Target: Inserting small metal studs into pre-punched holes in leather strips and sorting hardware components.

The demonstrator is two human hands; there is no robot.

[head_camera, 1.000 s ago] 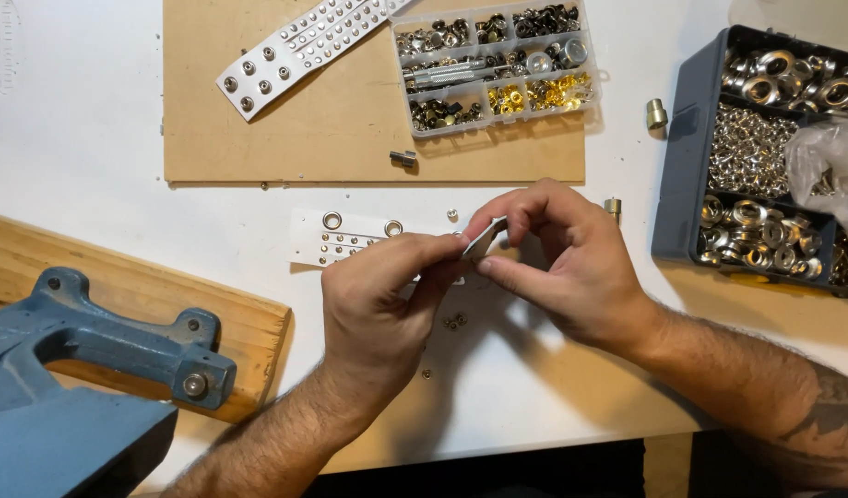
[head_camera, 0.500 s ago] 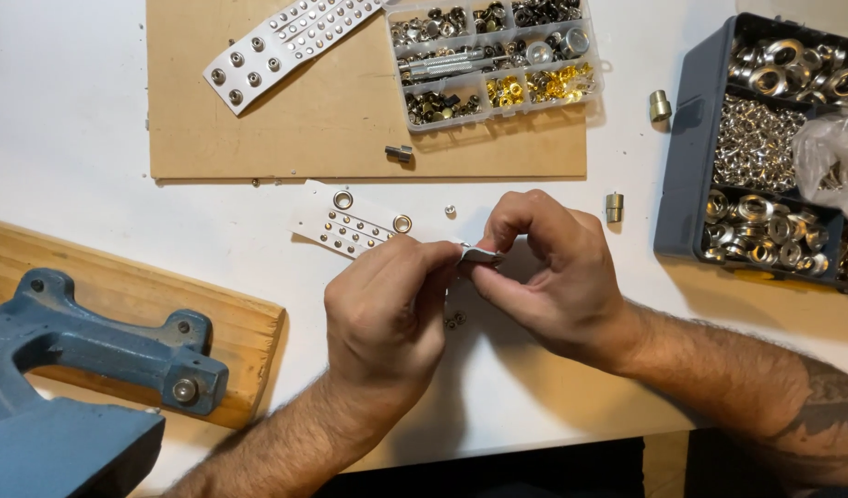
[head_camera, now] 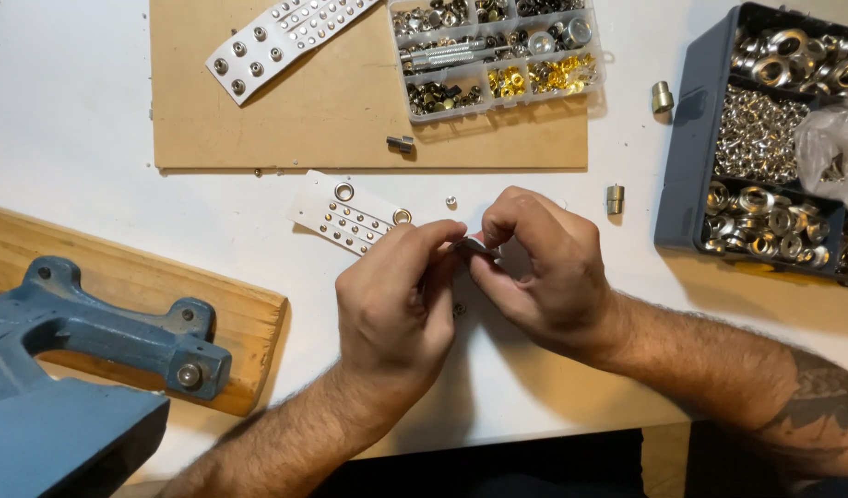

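1. two bare hands meet over the middle of a white table (head_camera: pixel 64 138); the left hand (head_camera: pixel 396 295) and right hand (head_camera: pixel 544 263) each close their grip, fingertips pinched, on one small dark metal piece (head_camera: pixel 474 247) held between them, just above the table.
2. two white strips studded with metal eyelets: one strip (head_camera: pixel 355 214) lies just beside the left fingertips, the other strip (head_camera: pixel 276 41) lies on a brown board (head_camera: pixel 332 120) at the top.
3. two parts boxes: a clear compartment box (head_camera: pixel 498 51) on the board, and a dark grey bin (head_camera: pixel 696 157) of silver rings at the right edge.
4. two small brass cylinders (head_camera: pixel 615 198) stand between hands and bin.
5. one blue press (head_camera: pixel 83 369) on a wooden plank (head_camera: pixel 119 277) fills the lower left; open room remains on the far left.
6. the held piece is too small to tell its long axis.
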